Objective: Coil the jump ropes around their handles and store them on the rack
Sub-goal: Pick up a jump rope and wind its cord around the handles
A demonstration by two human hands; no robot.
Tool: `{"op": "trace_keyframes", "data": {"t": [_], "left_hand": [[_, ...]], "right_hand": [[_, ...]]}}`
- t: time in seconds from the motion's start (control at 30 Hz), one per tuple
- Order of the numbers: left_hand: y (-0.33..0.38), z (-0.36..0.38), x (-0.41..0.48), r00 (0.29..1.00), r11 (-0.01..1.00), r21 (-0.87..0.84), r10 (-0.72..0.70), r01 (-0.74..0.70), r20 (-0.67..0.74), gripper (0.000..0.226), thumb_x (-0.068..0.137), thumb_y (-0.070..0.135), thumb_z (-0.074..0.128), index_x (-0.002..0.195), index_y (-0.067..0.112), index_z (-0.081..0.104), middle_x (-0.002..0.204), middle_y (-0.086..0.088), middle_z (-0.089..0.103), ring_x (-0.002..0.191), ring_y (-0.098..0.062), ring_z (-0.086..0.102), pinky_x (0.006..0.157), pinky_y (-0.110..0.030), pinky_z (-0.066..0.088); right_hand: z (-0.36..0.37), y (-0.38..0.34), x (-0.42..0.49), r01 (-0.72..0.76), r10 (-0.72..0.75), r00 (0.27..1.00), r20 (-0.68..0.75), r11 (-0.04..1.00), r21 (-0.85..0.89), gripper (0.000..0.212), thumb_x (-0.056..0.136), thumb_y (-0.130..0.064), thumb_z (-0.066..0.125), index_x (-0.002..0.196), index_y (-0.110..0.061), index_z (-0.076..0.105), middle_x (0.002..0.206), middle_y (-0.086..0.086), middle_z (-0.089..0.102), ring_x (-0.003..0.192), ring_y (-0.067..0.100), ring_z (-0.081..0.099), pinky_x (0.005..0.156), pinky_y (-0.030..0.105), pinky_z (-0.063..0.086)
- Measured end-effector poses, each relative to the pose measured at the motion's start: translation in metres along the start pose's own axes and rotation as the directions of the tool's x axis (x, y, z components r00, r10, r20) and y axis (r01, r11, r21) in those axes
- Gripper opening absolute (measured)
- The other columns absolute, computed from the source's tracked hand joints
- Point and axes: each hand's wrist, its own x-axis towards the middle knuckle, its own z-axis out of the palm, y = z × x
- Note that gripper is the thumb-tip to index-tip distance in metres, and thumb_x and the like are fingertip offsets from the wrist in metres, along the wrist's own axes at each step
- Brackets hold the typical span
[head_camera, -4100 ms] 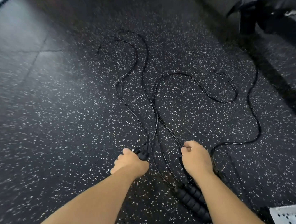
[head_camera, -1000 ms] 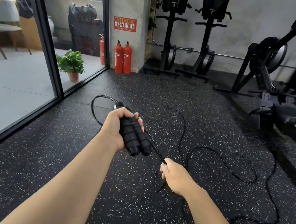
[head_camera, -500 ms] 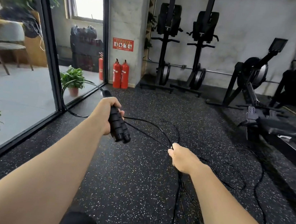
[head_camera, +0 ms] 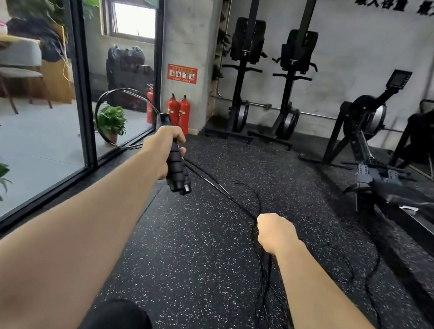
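Left hand (head_camera: 163,145) is raised, fingers wrapped tight around the black foam handles (head_camera: 178,169); the bundle looks like more than one handle, though the exact count cannot be told. A loop of cord (head_camera: 111,120) arcs out above the fist and back past it. From the handles, the cords run down and across to the right hand (head_camera: 274,234), which is closed in a fist on the gathered strands. Below that fist the ropes (head_camera: 266,286) trail slack onto the speckled rubber floor (head_camera: 198,258), with further loose bends lying toward the right side of the floor near the rowing machine (head_camera: 370,168).

Assessment: collection of the ropes is done; handles are in hand. Coiling is barely begun, at most one loop formed, no turns seen around the handles. Most of the length remains uncoiled on the floor. A storage rack for the ropes cannot be picked out in this view, so storage is outstanding. Strands lie crossed on the floor; tangling is a likely risk during winding
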Motion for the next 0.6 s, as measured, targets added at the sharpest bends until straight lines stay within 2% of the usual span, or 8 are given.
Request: {"op": "trace_keyframes", "data": {"t": [0.1,0.2,0.27,0.4,0.5,0.6], "left_hand": [[0.001,0.000,-0.002,1.000,1.000,-0.010,-0.012,0.012,0.006,0.019,0.068,0.008,0.061,0.081,0.018,0.052,0.078,0.001,0.055,0.062,-0.014,0.059,0.069,-0.028,0.047],[0.002,0.000,-0.004,0.999,0.999,-0.016,-0.030,0.030,0.016,0.019,0.067,0.009,0.061,0.079,0.020,0.051,0.080,0.002,0.053,0.066,-0.015,0.060,0.073,-0.030,0.047],[0.000,-0.002,-0.003,0.999,0.999,-0.018,-0.039,0.039,0.002,0.019,0.068,0.009,0.061,0.080,0.020,0.051,0.082,0.002,0.053,0.067,-0.014,0.059,0.074,-0.030,0.048],[-0.004,-0.004,0.004,0.997,0.999,-0.048,-0.025,0.021,-0.073,0.016,0.072,0.008,0.060,0.077,0.019,0.050,0.076,0.002,0.052,0.066,-0.014,0.057,0.076,-0.030,0.046],[0.001,-0.002,0.007,0.999,0.997,-0.075,-0.024,0.020,-0.049,0.016,0.072,0.009,0.060,0.080,0.018,0.049,0.074,0.002,0.051,0.064,-0.014,0.057,0.073,-0.029,0.046],[0.006,0.004,0.009,1.000,0.995,-0.095,-0.026,0.028,0.017,0.018,0.073,0.007,0.058,0.083,0.017,0.048,0.073,0.002,0.050,0.060,-0.014,0.055,0.069,-0.026,0.047]], "right_hand": [[0.002,0.002,0.002,-0.018,0.020,1.000,-0.023,0.997,0.073,0.008,0.095,-0.007,0.046,0.097,-0.013,0.052,0.108,0.009,0.063,0.099,0.029,0.062,0.072,0.034,0.043],[0.000,0.004,0.004,-0.058,0.077,0.993,-0.090,0.979,0.197,0.013,0.097,-0.014,0.044,0.104,-0.010,0.054,0.109,0.014,0.061,0.097,0.032,0.059,0.074,0.036,0.043],[-0.004,0.008,0.004,-0.054,0.076,0.989,-0.126,0.984,0.170,0.006,0.096,-0.010,0.046,0.100,-0.011,0.050,0.106,0.013,0.061,0.087,0.029,0.055,0.070,0.035,0.042],[-0.004,0.017,0.005,-0.042,0.053,0.989,-0.139,0.996,0.082,0.018,0.091,-0.002,0.046,0.105,-0.009,0.056,0.105,0.011,0.062,0.088,0.028,0.058,0.070,0.034,0.044],[0.006,0.021,0.012,-0.047,0.074,0.985,-0.157,0.984,0.171,0.014,0.092,-0.002,0.044,0.096,-0.010,0.056,0.102,0.011,0.061,0.087,0.029,0.057,0.070,0.035,0.044],[0.014,0.021,0.019,-0.055,0.083,0.988,-0.134,0.978,0.199,0.017,0.092,-0.004,0.045,0.079,-0.013,0.048,0.097,0.010,0.060,0.084,0.029,0.056,0.068,0.033,0.043]]}}
